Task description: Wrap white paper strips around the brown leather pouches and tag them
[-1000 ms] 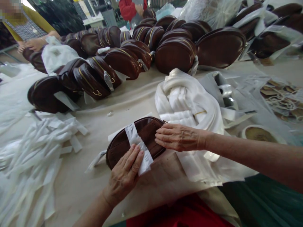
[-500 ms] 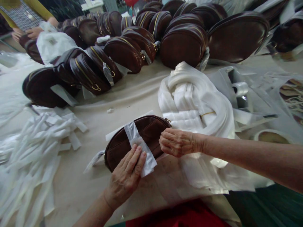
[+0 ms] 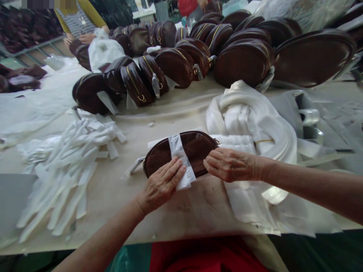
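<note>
Under joined fingers of left hand: white strip, brown pouch, apparently steadied; even pressure needed. Right hand: fingers curled, pinch unclear.

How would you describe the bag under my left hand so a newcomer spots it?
Find the long pale table, with dark brown bags crowded towards its far side. Nearer, a small brown bag lies under the left hand. Unlike those behind, it has a broad white strip across it.
</note>
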### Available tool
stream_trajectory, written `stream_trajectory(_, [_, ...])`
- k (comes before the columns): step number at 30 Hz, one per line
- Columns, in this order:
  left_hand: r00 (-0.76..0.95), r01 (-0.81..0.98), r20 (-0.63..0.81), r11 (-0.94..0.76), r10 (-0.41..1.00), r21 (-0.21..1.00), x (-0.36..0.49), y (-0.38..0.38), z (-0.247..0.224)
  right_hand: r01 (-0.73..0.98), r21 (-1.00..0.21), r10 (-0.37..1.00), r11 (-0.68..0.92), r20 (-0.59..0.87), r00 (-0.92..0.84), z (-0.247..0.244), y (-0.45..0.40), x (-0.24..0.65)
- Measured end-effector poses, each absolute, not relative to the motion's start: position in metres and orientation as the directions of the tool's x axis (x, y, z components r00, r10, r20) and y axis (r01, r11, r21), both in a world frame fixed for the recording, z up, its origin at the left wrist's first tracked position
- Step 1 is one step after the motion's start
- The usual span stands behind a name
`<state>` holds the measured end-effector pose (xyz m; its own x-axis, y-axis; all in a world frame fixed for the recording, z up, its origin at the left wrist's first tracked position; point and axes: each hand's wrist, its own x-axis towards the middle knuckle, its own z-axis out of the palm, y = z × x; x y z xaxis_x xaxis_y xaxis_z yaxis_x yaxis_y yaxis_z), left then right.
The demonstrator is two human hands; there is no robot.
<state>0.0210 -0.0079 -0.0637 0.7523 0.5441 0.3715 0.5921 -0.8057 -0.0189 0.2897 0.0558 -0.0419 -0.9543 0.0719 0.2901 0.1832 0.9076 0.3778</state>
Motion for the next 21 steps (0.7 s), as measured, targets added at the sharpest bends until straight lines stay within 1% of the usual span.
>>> stream_trajectory(3, [0.741,0.598,0.386,-0.802,0.549,-0.007,0.021,-0.008,-0.067,0.190,0.349,0.070,0.918,0.330,-0.942,-0.045,0.056,0.288])
stream_trajectory(6, [0.742,0.604,0.389,-0.796,0.546,-0.033,0.023,-0.008,-0.069,0.215,0.342,0.081,0.915,0.366,-0.927,-0.052,0.057,0.283])
stream_trajectory(9, [0.742,0.615,0.400,-0.784,0.538,-0.085,0.025,-0.008,-0.070,0.307,0.347,0.124,0.886,0.462,-0.878,-0.060,0.056,0.275])
stream_trajectory(11, [0.741,0.621,0.408,-0.776,0.534,-0.112,0.026,-0.007,-0.070,0.379,0.323,0.182,0.867,0.504,-0.845,-0.062,0.054,0.271])
stream_trajectory(13, [0.740,0.624,0.412,-0.772,0.532,-0.122,0.026,-0.007,-0.071,0.416,0.258,0.263,0.872,0.472,-0.842,-0.056,0.049,0.270])
stream_trajectory(16, [0.725,0.636,0.431,-0.763,0.537,-0.120,0.026,-0.008,-0.073,0.433,0.044,0.385,0.901,0.382,-0.840,-0.041,0.038,0.269])
stream_trajectory(18, [0.712,0.645,0.450,-0.755,0.539,-0.116,0.027,-0.010,-0.075,0.402,-0.071,0.398,0.913,0.375,-0.837,-0.034,0.031,0.268])
stream_trajectory(19, [0.706,0.650,0.458,-0.751,0.541,-0.115,0.027,-0.011,-0.076,0.374,-0.087,0.378,0.923,0.388,-0.841,-0.033,0.029,0.267])
stream_trajectory(21, [0.695,0.659,0.468,-0.744,0.545,-0.112,0.028,-0.013,-0.076,0.324,-0.056,0.317,0.945,0.410,-0.855,-0.038,0.029,0.263])
